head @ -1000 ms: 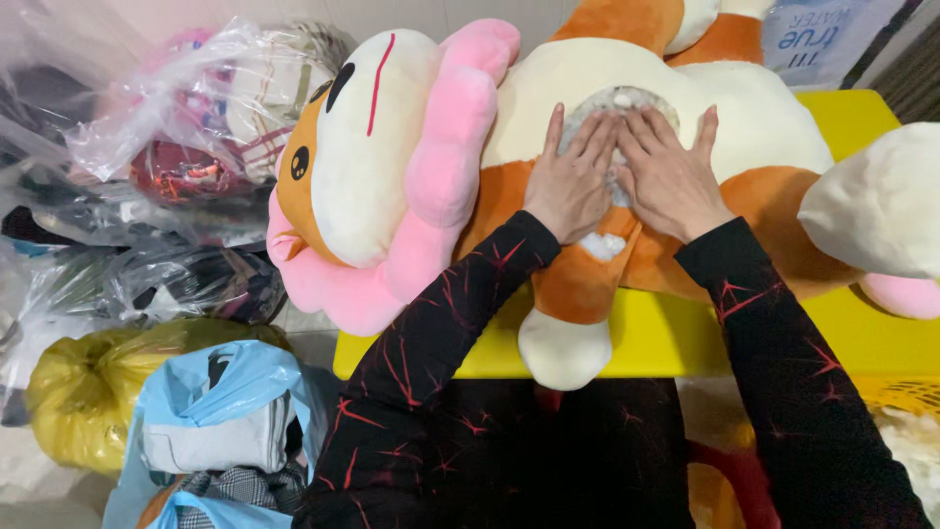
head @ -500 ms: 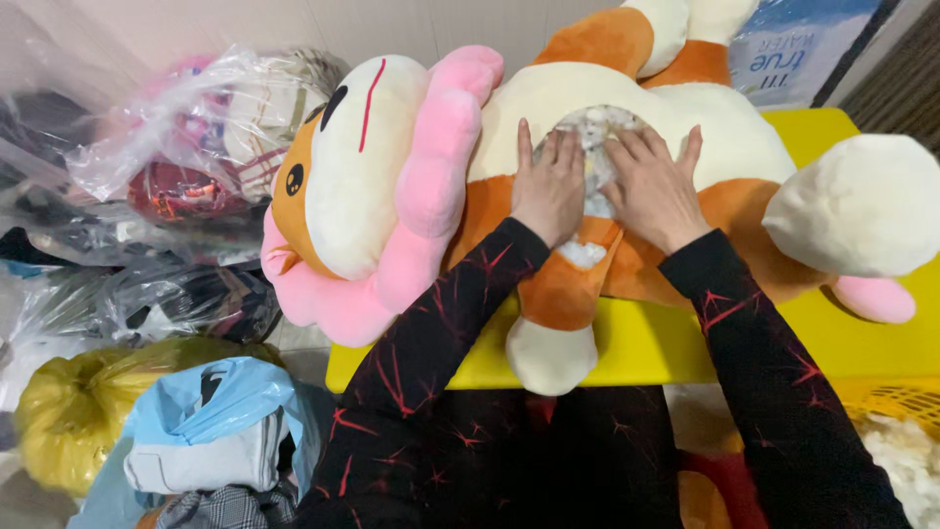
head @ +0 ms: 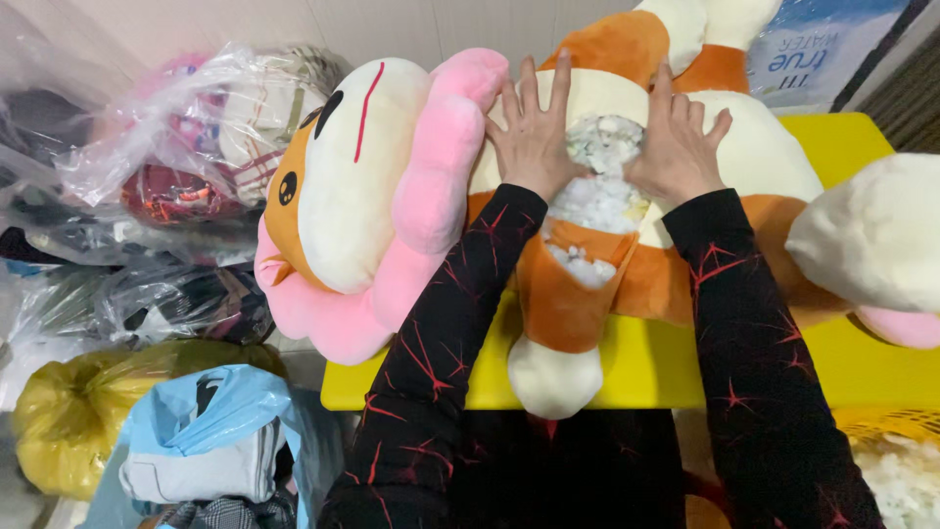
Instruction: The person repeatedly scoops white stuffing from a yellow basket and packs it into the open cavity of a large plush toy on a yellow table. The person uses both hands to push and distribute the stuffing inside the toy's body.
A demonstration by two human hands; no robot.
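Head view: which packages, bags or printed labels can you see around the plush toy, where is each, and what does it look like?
Printed package: top right, behind the plush toy; blue and white, glossy.
Clear plastic bags: left, piled by the wall; crumpled, holding red and dark items.
Yellow bag: lower left; rounded, tied shut.
Light blue bag: bottom left; open, with folded grey and checked cloth inside.
No screens or signs.

yellow table (head: pixel 862 362), plush lion (head: pixel 392 186) lying across

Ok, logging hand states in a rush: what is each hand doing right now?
Left hand: open, flat on the plush toy, beside the stuffing.
Right hand: open, flat on the toy, holding nothing.
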